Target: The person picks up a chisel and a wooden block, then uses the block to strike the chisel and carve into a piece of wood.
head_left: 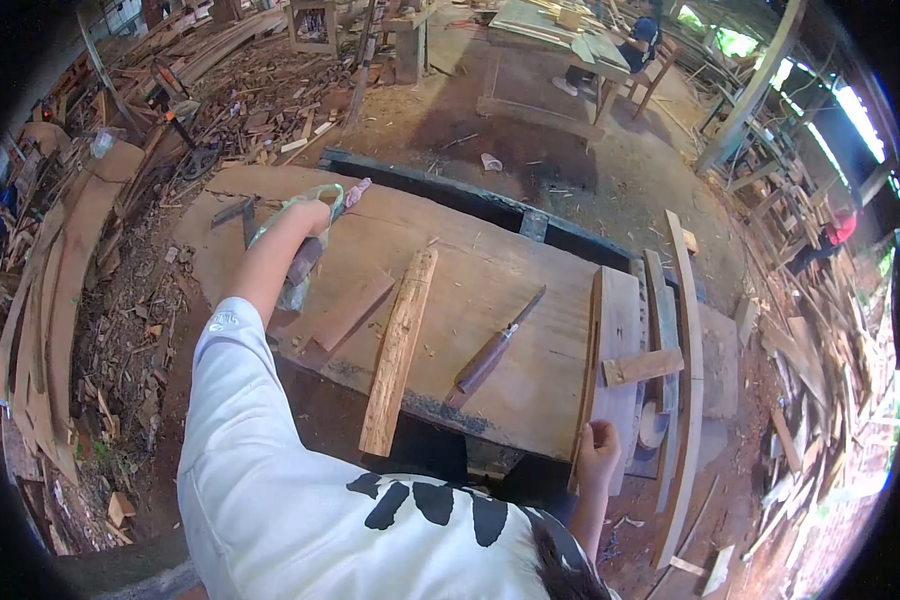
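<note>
My left hand reaches over the far left part of the wooden workbench, at a crumpled plastic bag; its fingers are mostly hidden. My right hand is curled beside a pale plank at the bench's right side; whether it holds anything is too small to tell. Between the hands lie a rough, chiselled wood strip, a flat wooden block and a saw-like tool with a wooden handle. A short wood piece rests across the planks at right.
Long narrow boards stand along the bench's right. Wood scraps cover the ground at left, near long slabs. A table with a seated person is at the back; another person is far right.
</note>
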Tool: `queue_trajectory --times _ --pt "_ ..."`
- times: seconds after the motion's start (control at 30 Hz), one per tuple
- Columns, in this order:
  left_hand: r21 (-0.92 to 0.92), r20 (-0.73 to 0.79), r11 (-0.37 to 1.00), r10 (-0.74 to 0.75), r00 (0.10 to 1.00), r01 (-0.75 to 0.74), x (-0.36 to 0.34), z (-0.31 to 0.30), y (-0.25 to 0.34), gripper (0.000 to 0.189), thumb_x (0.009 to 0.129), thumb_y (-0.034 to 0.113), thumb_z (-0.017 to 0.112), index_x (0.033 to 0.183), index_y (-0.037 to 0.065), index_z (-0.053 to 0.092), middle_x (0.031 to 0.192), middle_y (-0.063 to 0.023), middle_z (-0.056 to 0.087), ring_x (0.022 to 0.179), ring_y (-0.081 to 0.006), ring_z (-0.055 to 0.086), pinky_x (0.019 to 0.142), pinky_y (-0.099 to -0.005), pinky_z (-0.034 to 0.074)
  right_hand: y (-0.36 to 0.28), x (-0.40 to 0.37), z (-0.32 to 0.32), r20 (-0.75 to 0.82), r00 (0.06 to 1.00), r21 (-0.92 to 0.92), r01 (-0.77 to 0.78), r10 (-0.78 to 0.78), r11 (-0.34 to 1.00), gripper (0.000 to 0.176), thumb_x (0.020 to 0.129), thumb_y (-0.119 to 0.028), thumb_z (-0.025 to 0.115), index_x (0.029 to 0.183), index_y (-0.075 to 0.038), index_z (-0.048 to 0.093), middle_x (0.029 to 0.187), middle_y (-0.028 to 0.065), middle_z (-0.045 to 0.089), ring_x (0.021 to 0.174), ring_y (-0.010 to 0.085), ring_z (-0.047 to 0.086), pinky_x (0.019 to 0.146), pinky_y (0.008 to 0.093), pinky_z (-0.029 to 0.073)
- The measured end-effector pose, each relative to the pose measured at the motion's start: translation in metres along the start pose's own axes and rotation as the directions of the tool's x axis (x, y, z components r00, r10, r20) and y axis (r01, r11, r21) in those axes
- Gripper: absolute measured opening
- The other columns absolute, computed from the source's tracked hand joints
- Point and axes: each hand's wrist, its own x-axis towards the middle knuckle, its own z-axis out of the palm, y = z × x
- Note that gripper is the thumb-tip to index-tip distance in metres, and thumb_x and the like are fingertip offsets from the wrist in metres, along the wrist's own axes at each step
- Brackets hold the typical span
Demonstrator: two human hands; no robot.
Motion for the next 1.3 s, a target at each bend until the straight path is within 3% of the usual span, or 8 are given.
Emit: queue_trajectory --times 0.33,0.43,0.5,0.6,0.8,0.97,1.1,1.3 --pt "-0.085 0.173 0.989 0.137 0.975 -0.124 0.013 0.002 -0.021 0.026 0.078 0.013 0.067 0.103 0.013 0.073 0.109 -0.0101 0.071 0.098 -0.0273 0.068 0.084 -0.0406 0.053 0.005 0.006 0.009 -0.046 0.999 -0.04 -0.026 0.024 0.999 0.008 0.091 -0.006 0.062 0.088 0.002 0.06 0.072 0.0051 0.061 0.068 0.0105 0.056 0.064 0.0282 0.047" --pt "-0.014 0.184 0.999 0.045 0.982 -0.044 0.016 -0.002 -0.023 0.03 0.08 0.02 0.067 0.109 0.014 0.072 0.116 -0.0082 0.069 0.105 -0.0279 0.066 0.09 -0.0402 0.052 0.009 0.009 0.01 -0.058 0.998 -0.105 -0.017 0.011 0.994 0.008 0.09 -0.006 0.062 0.088 0.002 0.06 0.072 0.0062 0.061 0.068 0.0109 0.057 0.064 0.0285 0.048" --pt "0.084 0.326 0.988 -0.147 0.934 0.126 0.068 0.028 -0.049 0.037 0.084 0.033 0.064 0.115 0.015 0.07 0.121 -0.0085 0.067 0.109 -0.0292 0.064 0.094 -0.0402 0.051 0.015 0.01 0.01 -0.063 0.998 -0.13 -0.024 0.015 0.991 0.009 0.09 -0.006 0.063 0.088 0.002 0.061 0.072 0.0071 0.062 0.068 0.0114 0.058 0.064 0.0289 0.048" --pt "0.04 0.169 0.982 -0.19 0.967 0.186 -0.038 -0.041 0.003 0.05 0.087 0.046 0.056 0.124 0.014 0.065 0.131 -0.0103 0.061 0.119 -0.0288 0.059 0.101 -0.0383 0.046 0.02 0.01 0.011 -0.07 0.997 -0.126 -0.028 0.019 0.992 0.01 0.09 -0.008 0.063 0.088 0.002 0.061 0.073 0.009 0.063 0.068 0.0136 0.06 0.065 0.0301 0.049" --pt "-0.02 0.423 0.969 -0.215 0.88 0.246 0.074 0.03 -0.06 0.066 0.088 0.058 0.052 0.132 0.01 0.057 0.145 -0.0135 0.048 0.133 -0.0264 0.047 0.109 -0.0371 0.038 0.013 0.011 0.012 -0.076 0.996 -0.165 0.025 -0.038 0.986 0.011 0.089 -0.01 0.065 0.089 0.001 0.062 0.073 0.0102 0.065 0.066 0.015 0.061 0.063 0.0308 0.048" --pt "0.01 0.259 0.974 -0.223 0.94 0.228 -0.017 -0.035 -0.008 0.067 0.089 0.061 0.048 0.133 0.011 0.058 0.147 -0.0131 0.045 0.134 -0.0274 0.044 0.11 -0.037 0.037 0.019 0.013 0.01 -0.076 0.997 -0.23 0.006 -0.024 0.973 0.011 0.088 -0.012 0.066 0.09 -0.002 0.063 0.071 0.0098 0.064 0.063 0.0167 0.061 0.062 0.0319 0.048" --pt "0.01 0.16 0.981 -0.194 0.968 0.195 0.003 -0.023 -0.014 0.063 0.093 0.062 0.041 0.129 0.015 0.062 0.148 -0.0115 0.044 0.136 -0.0279 0.042 0.112 -0.0373 0.034 0.014 0.011 0.01 -0.088 0.996 -0.245 -0.02 -0.001 0.969 0.011 0.088 -0.012 0.066 0.09 -0.002 0.063 0.07 0.0099 0.064 0.062 0.0176 0.061 0.062 0.0323 0.048" --pt "-0.064 0.27 0.997 -0.027 0.962 0.047 0.02 -0.021 -0.029 0.059 0.098 0.061 0.028 0.121 0.026 0.068 0.144 -0.0088 0.051 0.133 -0.03 0.045 0.112 -0.0441 0.033 0.004 0.01 0.011 -0.075 0.997 -0.258 -0.016 -0.003 0.966 0.011 0.089 -0.013 0.065 0.091 -0.003 0.063 0.07 0.0097 0.064 0.063 0.0177 0.061 0.061 0.0324 0.048"
